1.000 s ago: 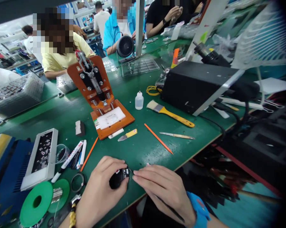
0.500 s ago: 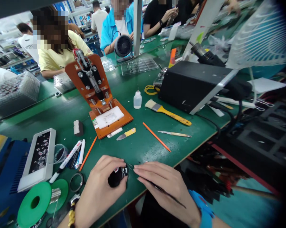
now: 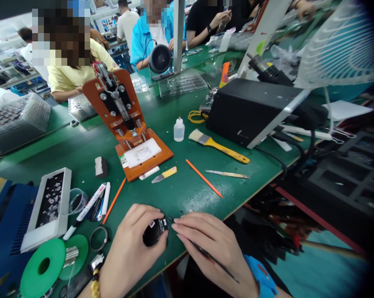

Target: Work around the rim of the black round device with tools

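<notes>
My left hand [image 3: 140, 244] is closed round a small, round black casing [image 3: 152, 232], its thumb and fingers on the rim. A little white label shows inside the casing, and shiny small parts sit on its right side. In my right hand [image 3: 210, 248] is a pair of thin dark tweezers [image 3: 216, 261], pinched like a pen, with the back end pointing toward my wrist. The tweezers' tips are close to the casing's right edge; whether they touch it I cannot tell. A loose black ring [image 3: 99, 238] lies on the table left of my left hand.
An orange hand press [image 3: 143, 153] stands ahead, near a dropper bottle [image 3: 179, 130] and a yellow brush [image 3: 219, 147]. At left are a parts tray [image 3: 62, 198], markers [image 3: 85, 210] and a green solder spool [image 3: 44, 265]. A black box [image 3: 252, 109] sits right. Co-workers sit opposite.
My right hand has shifted slightly left, bringing the tweezers' tips closer to the casing. The casing has tilted a little, showing more of its inside. The whole view has moved slightly.
</notes>
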The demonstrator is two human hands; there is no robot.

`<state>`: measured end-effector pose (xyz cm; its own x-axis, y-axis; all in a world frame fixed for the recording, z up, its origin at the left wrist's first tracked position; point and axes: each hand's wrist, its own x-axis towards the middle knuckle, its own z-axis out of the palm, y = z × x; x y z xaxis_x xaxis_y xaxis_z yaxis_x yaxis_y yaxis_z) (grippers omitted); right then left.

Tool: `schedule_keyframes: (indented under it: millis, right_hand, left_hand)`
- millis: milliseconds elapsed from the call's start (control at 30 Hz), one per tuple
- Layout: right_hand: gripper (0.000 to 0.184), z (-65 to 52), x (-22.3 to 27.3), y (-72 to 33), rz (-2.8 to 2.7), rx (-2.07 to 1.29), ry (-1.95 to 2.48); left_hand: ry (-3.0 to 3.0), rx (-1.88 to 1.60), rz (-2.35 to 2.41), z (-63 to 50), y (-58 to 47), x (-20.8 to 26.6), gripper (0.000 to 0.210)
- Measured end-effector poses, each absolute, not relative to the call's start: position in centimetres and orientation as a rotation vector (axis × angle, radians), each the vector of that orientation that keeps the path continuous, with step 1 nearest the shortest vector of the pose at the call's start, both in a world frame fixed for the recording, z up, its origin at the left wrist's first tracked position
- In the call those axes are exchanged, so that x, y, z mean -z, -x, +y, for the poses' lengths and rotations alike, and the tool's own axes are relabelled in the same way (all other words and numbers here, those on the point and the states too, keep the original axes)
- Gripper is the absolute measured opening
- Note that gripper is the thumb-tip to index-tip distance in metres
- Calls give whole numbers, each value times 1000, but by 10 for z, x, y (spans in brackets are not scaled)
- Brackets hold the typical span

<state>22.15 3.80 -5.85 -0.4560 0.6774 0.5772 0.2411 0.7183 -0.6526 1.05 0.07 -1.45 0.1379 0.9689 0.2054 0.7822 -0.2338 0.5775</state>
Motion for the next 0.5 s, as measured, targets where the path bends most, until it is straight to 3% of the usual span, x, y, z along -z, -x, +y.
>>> schedule_keyframes:
  millis: [500]
  right_hand:
    - [32, 41, 59, -222, -2080, -653, 695]
  left_hand:
    - [-2015, -744, 1797, -2, -10, 15, 30]
